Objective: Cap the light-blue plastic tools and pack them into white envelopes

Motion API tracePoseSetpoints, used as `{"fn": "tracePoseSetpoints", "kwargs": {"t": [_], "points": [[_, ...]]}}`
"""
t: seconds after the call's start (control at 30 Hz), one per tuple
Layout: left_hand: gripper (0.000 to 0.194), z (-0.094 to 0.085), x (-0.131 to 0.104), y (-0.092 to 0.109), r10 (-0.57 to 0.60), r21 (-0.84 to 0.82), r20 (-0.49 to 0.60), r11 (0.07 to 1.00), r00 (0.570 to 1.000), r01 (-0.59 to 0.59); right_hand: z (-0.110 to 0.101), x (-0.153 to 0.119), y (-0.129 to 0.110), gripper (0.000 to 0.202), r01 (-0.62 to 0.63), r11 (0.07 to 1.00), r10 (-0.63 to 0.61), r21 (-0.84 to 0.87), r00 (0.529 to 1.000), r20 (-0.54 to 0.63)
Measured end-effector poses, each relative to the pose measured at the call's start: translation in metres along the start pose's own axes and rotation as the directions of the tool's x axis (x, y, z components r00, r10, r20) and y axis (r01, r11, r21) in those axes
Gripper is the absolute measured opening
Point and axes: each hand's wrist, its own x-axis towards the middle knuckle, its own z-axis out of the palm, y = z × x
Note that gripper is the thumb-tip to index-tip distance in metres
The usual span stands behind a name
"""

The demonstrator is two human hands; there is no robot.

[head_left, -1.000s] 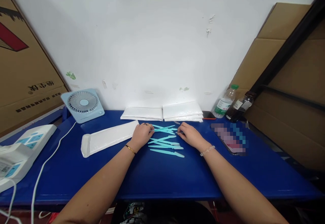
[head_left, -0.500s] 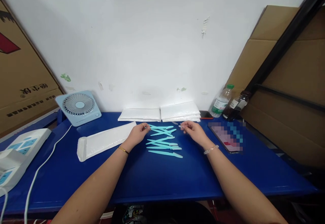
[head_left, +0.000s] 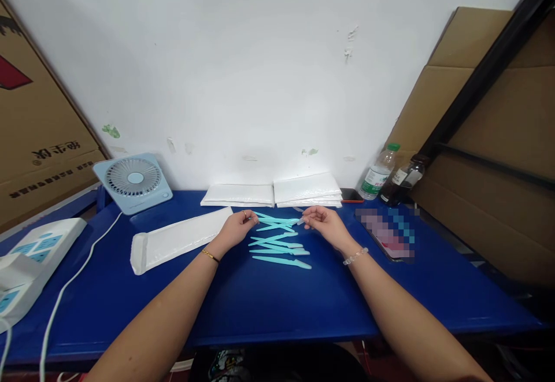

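Note:
Several turquoise eyebrow razors (head_left: 277, 249) lie crosswise in a loose column on the blue table, between my two hands. My left hand (head_left: 237, 229) pinches the handle end of one razor (head_left: 275, 219) at the far end of the column. A small clear blade cap (head_left: 300, 221) is between the fingertips of my right hand (head_left: 321, 226), right at that razor's blade end. Whether the cap is on the blade or only touching it, I cannot tell.
A white padded envelope (head_left: 182, 240) lies left of my left hand, and more envelopes (head_left: 307, 189) are stacked by the wall. A fan (head_left: 134, 180) and power strip (head_left: 47, 260) stand left. Bottles (head_left: 377, 177) and a phone (head_left: 385, 234) are right.
My right hand has moved a little left, bringing the clear cap to the razor's blade end. My left hand has barely shifted and still pinches the handle.

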Motion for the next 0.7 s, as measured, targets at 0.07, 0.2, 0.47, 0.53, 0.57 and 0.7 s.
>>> {"fn": "tracePoseSetpoints", "kwargs": {"t": [0.07, 0.2, 0.47, 0.53, 0.57, 0.7], "points": [[0.027, 0.001, 0.000, 0.000, 0.001, -0.017, 0.011, 1.000, 1.000, -0.001, 0.002, 0.000, 0.000, 0.034, -0.006, 1.000, 0.006, 0.017, 1.000, -0.002], [0.026, 0.001, -0.001, 0.001, 0.005, -0.095, 0.032, 0.996, 0.999, -0.002, 0.006, -0.001, -0.003, 0.032, -0.029, 0.997, 0.030, 0.078, 0.999, -0.010], [0.026, 0.006, -0.007, 0.015, -0.067, -0.284, 0.042, 0.956, 0.997, 0.077, 0.011, -0.004, -0.007, 0.030, -0.074, 0.971, 0.088, 0.225, 0.995, -0.051], [0.029, 0.007, -0.009, 0.018, -0.091, -0.275, 0.045, 0.956, 0.995, 0.100, 0.011, -0.005, -0.009, 0.030, -0.066, 0.972, 0.079, 0.225, 0.996, -0.051], [0.031, 0.007, -0.010, 0.019, -0.096, -0.246, 0.072, 0.963, 0.993, 0.111, 0.009, -0.005, -0.010, 0.030, -0.062, 0.977, 0.070, 0.204, 0.997, -0.031], [0.036, 0.003, -0.012, 0.019, -0.038, 0.024, 0.206, 0.999, 0.978, 0.034, -0.010, 0.001, -0.006, 0.025, 0.019, 0.999, -0.021, -0.049, 0.999, -0.036]]}}
